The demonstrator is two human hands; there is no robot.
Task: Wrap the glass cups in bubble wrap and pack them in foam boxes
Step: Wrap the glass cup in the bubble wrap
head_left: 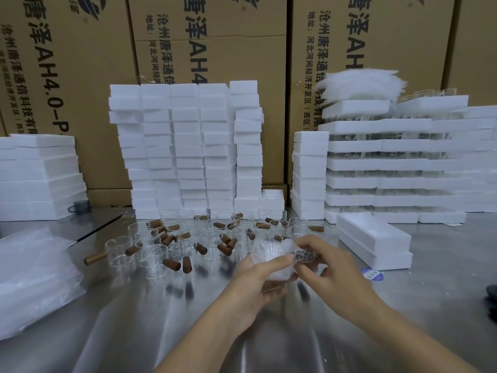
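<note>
Glass cup, swathed in a sheet of bubble wrap, held just above the steel table between both hands. The left hand cradles the bundle from below and behind, thumb pressed across its front. The right hand pinches the wrap where it covers what appears to be the cup's brown handle, fingers curled over it.

Step in hand, as judged: closing the wrap round one cup. The next move calls for tucking the loose end tight while the left hand keeps the bundle from unrolling, then carrying it to a foam box.

Just beyond the hands, the unwrapped cups stand crowded together, their brown handles pointing all ways. To the left, a pile of wrap sheets. To the right, near the right hand, two closed foam boxes lie stacked. Farther back, tall stacks of foam boxes rise against printed cartons.
</note>
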